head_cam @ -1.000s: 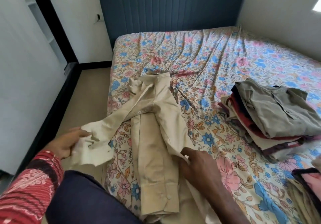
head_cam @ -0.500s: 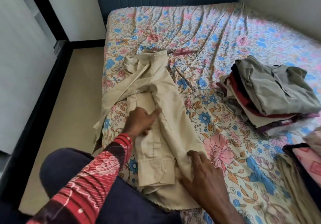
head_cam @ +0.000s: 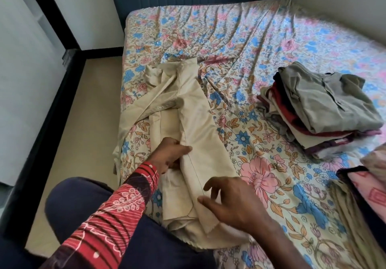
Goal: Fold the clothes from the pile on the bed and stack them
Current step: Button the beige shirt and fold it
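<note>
Hands on smooth beige shirt (head_cam: 196, 122): left (head_cam: 169, 153) gripping its folded edge, right (head_cam: 231, 202) loose-fingered, holding nothing.

Beige shirt (head_cam: 194, 126) lies half-folded near bed edge; folded stack (head_cam: 321, 110) sits right.
</note>
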A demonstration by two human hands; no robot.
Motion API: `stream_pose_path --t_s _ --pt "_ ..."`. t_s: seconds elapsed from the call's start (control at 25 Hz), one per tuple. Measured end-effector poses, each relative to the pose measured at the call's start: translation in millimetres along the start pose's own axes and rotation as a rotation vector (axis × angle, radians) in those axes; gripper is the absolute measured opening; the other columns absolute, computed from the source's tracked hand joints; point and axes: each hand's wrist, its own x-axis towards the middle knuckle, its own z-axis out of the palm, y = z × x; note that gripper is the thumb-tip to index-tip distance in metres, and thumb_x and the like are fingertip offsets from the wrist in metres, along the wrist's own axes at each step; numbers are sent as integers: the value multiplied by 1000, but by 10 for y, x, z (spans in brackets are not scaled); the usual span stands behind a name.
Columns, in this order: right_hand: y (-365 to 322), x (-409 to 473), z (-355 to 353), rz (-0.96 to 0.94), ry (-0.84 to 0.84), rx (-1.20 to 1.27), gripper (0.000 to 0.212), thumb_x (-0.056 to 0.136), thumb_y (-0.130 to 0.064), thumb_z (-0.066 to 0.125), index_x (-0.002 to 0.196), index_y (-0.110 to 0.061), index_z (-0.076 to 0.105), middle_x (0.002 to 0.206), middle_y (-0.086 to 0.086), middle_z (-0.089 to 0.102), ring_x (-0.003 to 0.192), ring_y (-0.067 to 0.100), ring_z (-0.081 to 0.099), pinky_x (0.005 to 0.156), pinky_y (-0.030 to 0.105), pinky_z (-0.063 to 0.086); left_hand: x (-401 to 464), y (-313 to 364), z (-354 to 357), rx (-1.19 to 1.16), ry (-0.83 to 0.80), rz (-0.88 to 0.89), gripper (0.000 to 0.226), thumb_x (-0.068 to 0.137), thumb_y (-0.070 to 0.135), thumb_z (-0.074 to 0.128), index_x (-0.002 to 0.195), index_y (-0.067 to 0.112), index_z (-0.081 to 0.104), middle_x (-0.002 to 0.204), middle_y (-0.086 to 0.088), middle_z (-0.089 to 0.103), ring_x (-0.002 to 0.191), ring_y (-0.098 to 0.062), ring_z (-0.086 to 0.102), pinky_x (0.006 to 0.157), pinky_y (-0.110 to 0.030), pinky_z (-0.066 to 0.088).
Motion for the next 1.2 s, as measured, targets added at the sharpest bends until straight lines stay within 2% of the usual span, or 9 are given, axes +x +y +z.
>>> stream_pose_path --t_s 0.12,0.24,0.32,0.48,0.68,0.8,0.92,1.04,1.2 --pt "169 624 -96 -23 106 -21 21 95 -47 64 108 -33 70 97 -19 64 80 2 61 76 27 54 131 47 -291 76 240 143 30 88 32 79 82 6 65 76 -14 75 59 -25 67 48 -28 51" --pt "276 1440 -152 -80 250 -115 14 93 -31 63 101 -26 73 102 -8 68 89 18 67 80 39 55 429 87 -834 397 650 384 31 79 36 83 77 15 60 77 -6 69 77 -30 65 68 -36 52" --pt "224 1948 -147 -165 323 -197 15 89 -25 60 97 -23 73 104 -4 69 90 25 68 80 42 53 617 46 -1151 529 706 439 31 79 37 82 92 17 63 93 -10 66 93 -34 62 79 -42 53" --pt "56 2751 -148 -265 317 -200 32 85 -21 63 117 -23 68 129 -2 64 114 26 63 95 45 46 915 -23 -1415 722 710 430 45 86 43 76 123 20 65 118 -7 63 115 -31 57 94 -49 49" --pt "234 3031 137 -194 21 -305 67 93 -62 44 156 -41 34 170 -10 23 156 12 19 124 47 12 1111 -165 -1625 756 703 447 24 95 33 66 115 21 72 110 2 70 99 -19 62 98 -46 44" --pt "290 3029 212 -224 67 -321 68 90 -67 31 155 -46 37 170 -12 19 157 11 15 125 48 10 1148 -63 -1811 661 594 527 17 104 20 51 104 19 68 87 0 69 69 -13 57 76 -36 54" --pt "314 3057 292 -227 103 -339 67 91 -67 30 154 -47 38 170 -15 18 157 8 15 125 46 10 1243 101 -2210 320 450 376 25 110 34 39 96 17 52 91 -8 61 78 -21 56 62 -29 44" --pt "331 3056 355 -229 107 -341 65 93 -67 31 154 -48 37 169 -16 17 157 8 15 125 46 10 1359 133 -2710 351 337 357 42 92 45 72 98 6 58 88 -9 64 74 -19 57 60 -30 43" --pt "368 3111 328 -220 84 -363 66 93 -67 29 156 -50 31 170 -19 10 157 7 9 125 47 7 1502 48 -3255 766 291 299 28 69 14 91 84 18 68 81 -7 70 76 -24 63 66 -33 46"
